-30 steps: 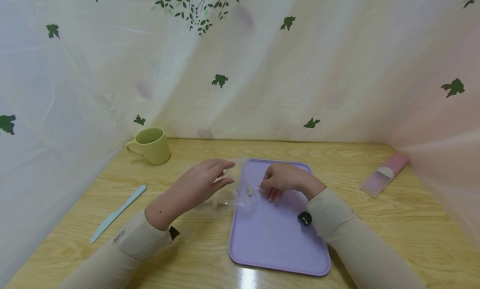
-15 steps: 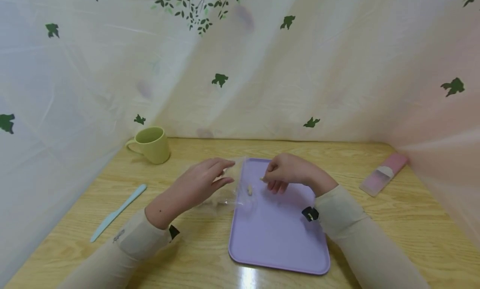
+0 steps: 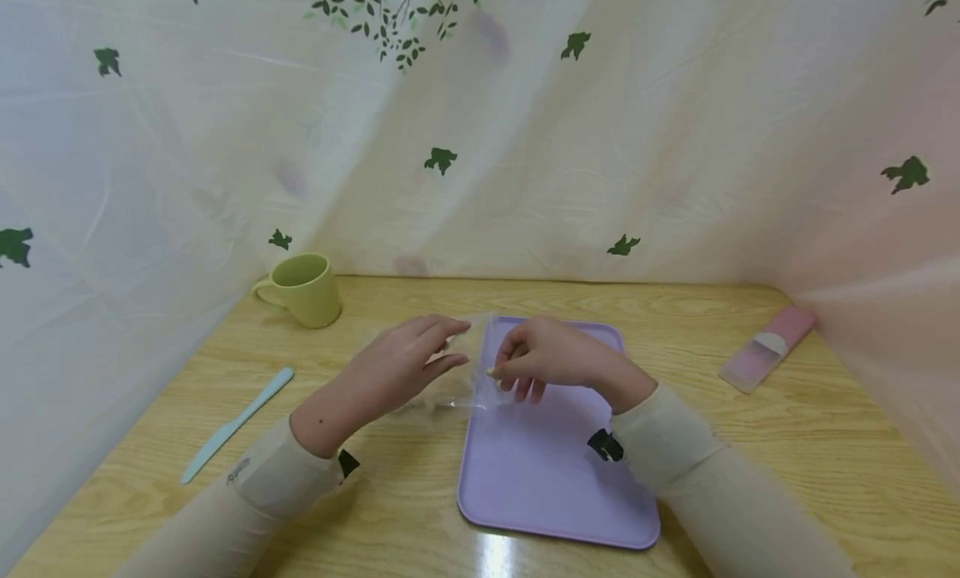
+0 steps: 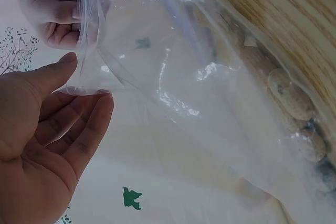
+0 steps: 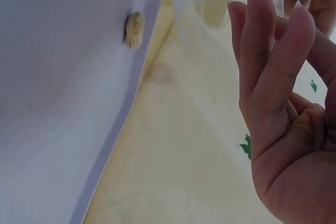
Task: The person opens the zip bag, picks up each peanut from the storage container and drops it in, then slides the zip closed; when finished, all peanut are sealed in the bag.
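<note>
My left hand (image 3: 397,366) holds the mouth of a clear plastic bag (image 4: 178,93) between thumb and fingers. Several unshelled peanuts (image 4: 291,100) lie low in that bag. Over the left edge of a purple tray (image 3: 555,478), my right hand (image 3: 551,357) pinches a small pale peanut (image 3: 491,372) close to the bag's opening. In the right wrist view the pinched peanut is hidden by the fingers. Another peanut (image 5: 134,30) lies on the tray by its rim; the head view has it mostly behind the right fingertips.
A yellow-green mug (image 3: 307,293) stands at the back left of the wooden table. Nearer on that side lies a pale blue spreader knife (image 3: 236,426). At the far right is a pink case (image 3: 768,351) with a see-through end. A leaf-patterned curtain (image 3: 525,145) surrounds the table.
My right hand first lifted slightly away to the right, then came left and down to the bag's mouth with the pinched peanut. The left hand and bag stayed in place.
</note>
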`<action>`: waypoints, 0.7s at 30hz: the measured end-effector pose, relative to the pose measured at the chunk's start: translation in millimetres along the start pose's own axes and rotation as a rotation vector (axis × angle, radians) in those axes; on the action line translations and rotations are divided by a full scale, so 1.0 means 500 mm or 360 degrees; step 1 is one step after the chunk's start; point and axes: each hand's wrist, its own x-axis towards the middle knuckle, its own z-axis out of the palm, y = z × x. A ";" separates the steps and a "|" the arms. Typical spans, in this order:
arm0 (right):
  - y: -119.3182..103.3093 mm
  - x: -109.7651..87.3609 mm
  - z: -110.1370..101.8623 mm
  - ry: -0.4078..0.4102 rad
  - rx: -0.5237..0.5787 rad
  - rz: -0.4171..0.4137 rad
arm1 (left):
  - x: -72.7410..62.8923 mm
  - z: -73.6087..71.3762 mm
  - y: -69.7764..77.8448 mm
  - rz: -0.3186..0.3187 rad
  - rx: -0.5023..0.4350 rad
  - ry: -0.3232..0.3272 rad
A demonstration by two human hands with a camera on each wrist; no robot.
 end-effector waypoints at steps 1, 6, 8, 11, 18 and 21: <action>-0.001 0.003 0.005 0.0005 -0.0005 -0.0005 | 0.000 0.000 0.000 0.0002 0.0004 0.0004; 0.000 0.012 0.021 0.0038 -0.0020 -0.0032 | -0.001 -0.002 0.000 0.0028 0.0012 0.0043; 0.000 0.013 0.023 0.0043 -0.0026 -0.0043 | -0.001 -0.001 -0.001 0.0041 0.0021 0.0054; -0.002 0.012 0.024 0.0049 -0.0038 -0.0056 | -0.001 -0.001 -0.002 0.0060 0.0034 0.0065; -0.004 0.007 0.012 0.0148 -0.0011 -0.0008 | 0.000 -0.005 0.000 0.0041 0.0028 0.0039; 0.000 0.005 -0.002 0.0284 0.0024 0.0030 | -0.001 -0.008 0.000 0.0017 0.0020 0.0027</action>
